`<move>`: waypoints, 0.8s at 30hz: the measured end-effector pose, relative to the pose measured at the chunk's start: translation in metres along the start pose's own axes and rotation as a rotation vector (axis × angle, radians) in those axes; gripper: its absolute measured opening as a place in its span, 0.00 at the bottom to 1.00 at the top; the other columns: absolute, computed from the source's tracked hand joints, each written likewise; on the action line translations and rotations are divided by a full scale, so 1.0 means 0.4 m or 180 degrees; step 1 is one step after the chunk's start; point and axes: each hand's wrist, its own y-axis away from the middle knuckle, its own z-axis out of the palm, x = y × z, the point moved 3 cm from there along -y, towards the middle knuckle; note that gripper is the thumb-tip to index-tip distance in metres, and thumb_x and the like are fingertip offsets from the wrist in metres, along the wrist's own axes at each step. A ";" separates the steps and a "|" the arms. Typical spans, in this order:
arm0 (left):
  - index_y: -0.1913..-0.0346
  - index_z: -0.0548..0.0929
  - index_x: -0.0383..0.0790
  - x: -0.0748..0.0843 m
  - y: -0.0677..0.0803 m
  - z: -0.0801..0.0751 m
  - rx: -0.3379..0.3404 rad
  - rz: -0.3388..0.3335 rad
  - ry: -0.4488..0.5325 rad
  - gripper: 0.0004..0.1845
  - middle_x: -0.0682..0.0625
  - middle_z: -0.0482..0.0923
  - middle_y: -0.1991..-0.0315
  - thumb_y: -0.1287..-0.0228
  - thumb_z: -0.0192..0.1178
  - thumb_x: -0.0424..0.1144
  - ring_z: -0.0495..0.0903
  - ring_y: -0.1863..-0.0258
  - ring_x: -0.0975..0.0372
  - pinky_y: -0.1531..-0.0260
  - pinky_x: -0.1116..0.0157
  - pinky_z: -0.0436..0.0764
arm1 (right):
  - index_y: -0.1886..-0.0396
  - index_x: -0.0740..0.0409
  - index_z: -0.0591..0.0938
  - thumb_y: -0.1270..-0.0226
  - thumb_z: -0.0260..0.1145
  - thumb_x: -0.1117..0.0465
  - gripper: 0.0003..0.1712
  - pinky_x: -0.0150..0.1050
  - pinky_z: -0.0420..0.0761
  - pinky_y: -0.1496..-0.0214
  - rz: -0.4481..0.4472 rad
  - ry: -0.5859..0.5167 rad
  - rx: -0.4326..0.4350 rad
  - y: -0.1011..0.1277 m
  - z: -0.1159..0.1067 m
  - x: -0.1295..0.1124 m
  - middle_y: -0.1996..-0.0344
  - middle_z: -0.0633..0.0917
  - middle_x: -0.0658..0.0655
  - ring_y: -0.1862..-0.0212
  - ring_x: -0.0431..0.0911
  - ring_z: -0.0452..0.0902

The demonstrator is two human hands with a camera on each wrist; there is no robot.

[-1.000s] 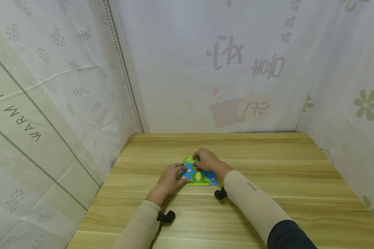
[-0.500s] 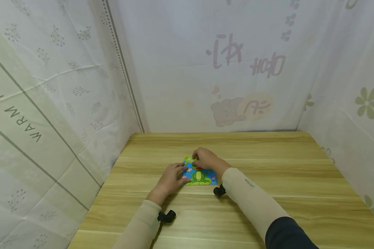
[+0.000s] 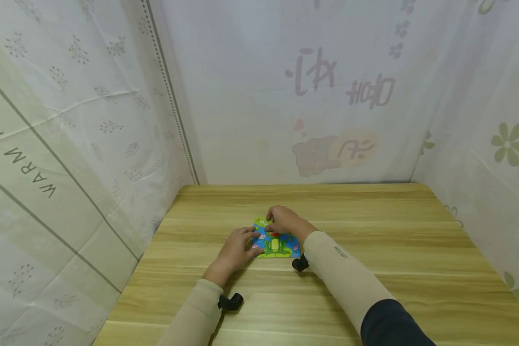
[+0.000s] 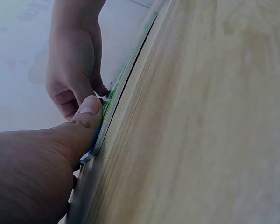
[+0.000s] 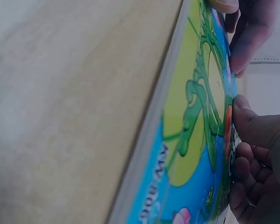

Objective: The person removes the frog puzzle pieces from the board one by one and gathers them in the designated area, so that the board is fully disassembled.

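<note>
Both hands rest on the frog puzzle board (image 3: 277, 245) mid-worktop (image 3: 372, 226): left hand (image 3: 238, 249) presses its left edge with relaxed fingers, right hand (image 3: 287, 221) pinches a piece at its far edge.

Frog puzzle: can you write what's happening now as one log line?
frog puzzle flat on wooden table | left hand presses its left edge | right hand fingers curled on its far part, pinch unclear
</note>
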 end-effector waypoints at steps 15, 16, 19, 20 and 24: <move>0.39 0.78 0.49 -0.002 0.001 0.002 0.0048 0.0058 -0.0012 0.29 0.49 0.67 0.33 0.40 0.63 0.59 0.63 0.34 0.53 0.35 0.51 0.64 | 0.53 0.52 0.78 0.44 0.74 0.46 0.24 0.37 0.77 0.57 0.0019 -0.0016 0.0141 -0.009 -0.001 0.008 0.62 0.77 0.47 0.61 0.42 0.73; 0.39 0.78 0.49 -0.002 0.001 0.002 0.0049 0.0061 -0.0011 0.29 0.49 0.67 0.33 0.39 0.63 0.59 0.63 0.34 0.53 0.35 0.51 0.64 | 0.53 0.52 0.78 0.44 0.75 0.47 0.24 0.38 0.78 0.57 0.0004 -0.0066 0.0165 -0.009 -0.002 0.009 0.62 0.77 0.47 0.61 0.42 0.73; 0.39 0.78 0.49 -0.003 0.000 0.003 0.0047 0.0060 -0.0006 0.29 0.49 0.66 0.32 0.39 0.62 0.59 0.63 0.34 0.53 0.35 0.51 0.64 | 0.55 0.51 0.78 0.47 0.76 0.48 0.24 0.38 0.78 0.57 -0.0007 -0.0219 0.0203 -0.007 -0.006 0.013 0.61 0.78 0.47 0.60 0.43 0.74; 0.39 0.78 0.49 -0.004 0.000 0.004 0.0049 0.0059 -0.0004 0.29 0.50 0.66 0.33 0.39 0.62 0.59 0.63 0.34 0.53 0.35 0.51 0.64 | 0.56 0.51 0.78 0.48 0.77 0.48 0.24 0.38 0.78 0.57 -0.0006 -0.0278 0.0215 -0.008 -0.007 0.015 0.61 0.78 0.47 0.60 0.43 0.74; 0.39 0.78 0.49 -0.004 0.000 0.003 0.0060 0.0055 0.0020 0.29 0.50 0.66 0.32 0.40 0.63 0.58 0.63 0.34 0.53 0.35 0.51 0.64 | 0.60 0.50 0.80 0.49 0.78 0.50 0.21 0.37 0.79 0.56 -0.0038 -0.0444 0.0276 -0.011 -0.011 0.020 0.63 0.79 0.47 0.60 0.42 0.75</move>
